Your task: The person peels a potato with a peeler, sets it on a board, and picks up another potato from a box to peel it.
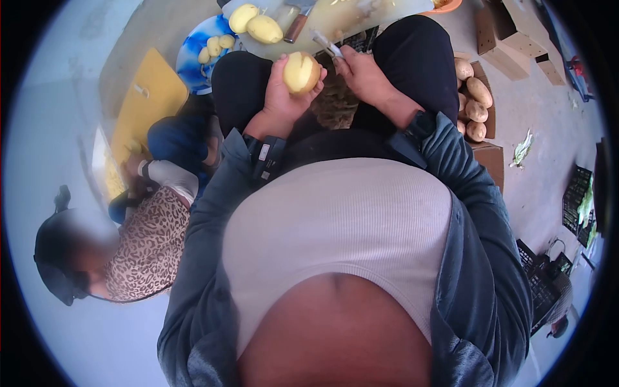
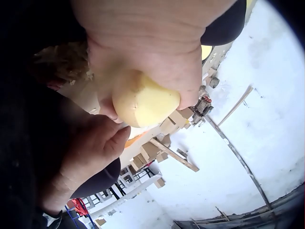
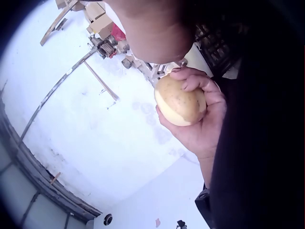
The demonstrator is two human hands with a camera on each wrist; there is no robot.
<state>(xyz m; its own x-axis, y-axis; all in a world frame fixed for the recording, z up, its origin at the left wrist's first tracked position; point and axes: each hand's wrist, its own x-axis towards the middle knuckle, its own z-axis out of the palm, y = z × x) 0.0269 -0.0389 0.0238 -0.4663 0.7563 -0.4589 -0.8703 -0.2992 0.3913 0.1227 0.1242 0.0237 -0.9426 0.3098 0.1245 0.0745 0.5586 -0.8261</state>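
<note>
In the head view the left hand (image 1: 282, 97) grips a partly peeled potato (image 1: 301, 73), pale flesh showing beside strips of brown skin. Just to its right, the right hand (image 1: 366, 76) holds a metal peeler (image 1: 327, 45) by its handle, a short distance from the potato. The left wrist view has the potato (image 2: 145, 101) under the left hand (image 2: 147, 52), with the right hand (image 2: 95, 148) close beside it. From the right wrist, the left hand's fingers (image 3: 195, 81) curl round the potato (image 3: 180, 100); the peeler is mostly hidden there.
Peeled potatoes (image 1: 264, 29) and a brown-handled knife (image 1: 296, 29) lie on the board ahead. A blue-white basin (image 1: 192, 55) holds small potatoes. Unpeeled potatoes (image 1: 477, 97) fill a box at right. Another person (image 1: 151, 238) sits at left by a yellow board (image 1: 151, 97).
</note>
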